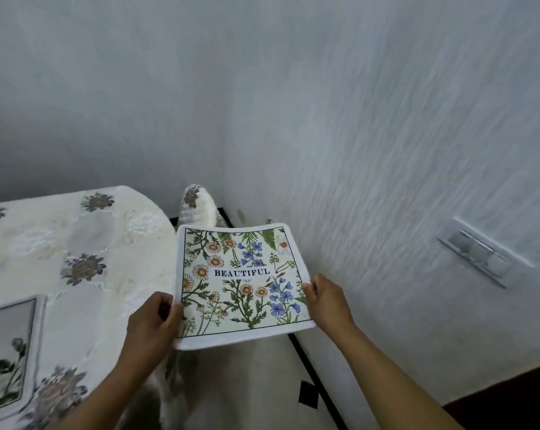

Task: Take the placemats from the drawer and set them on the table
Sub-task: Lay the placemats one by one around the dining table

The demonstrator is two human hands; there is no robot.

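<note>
step in hand: I'd call this carrying the floral placemat (242,282) over to the table (85,243). It's up in the air off the table's right edge, not set down yet.

left hand (152,325): pinched onto the mat's lower-left edge, thumb on top, fingers curled under.

right hand (326,301): clamped on the right edge, thumb over the top and fingers underneath as far as I can tell.

mat shape: it's floppy. The near edge sags a bit and the far edge curls, so I'd keep both grips on and a little tension between them.

how I'd land it: swing left over the tablecloth (129,231), drop the far edge first, then lay the rest down flat so no crease gets trapped. The embroidered cloth looks bumpy, so smooth it after.

spacing: there's a second placemat (9,349) already lying on the table at lower left, partly cut off by the frame. I'd keep this one well apart from it and square to the table edge.

writing: "BEAUTIFUL" in dark capitals across the middle of the held mat, inside a thin black border. No brand or other label I can read.

drawer: not in view.
</note>
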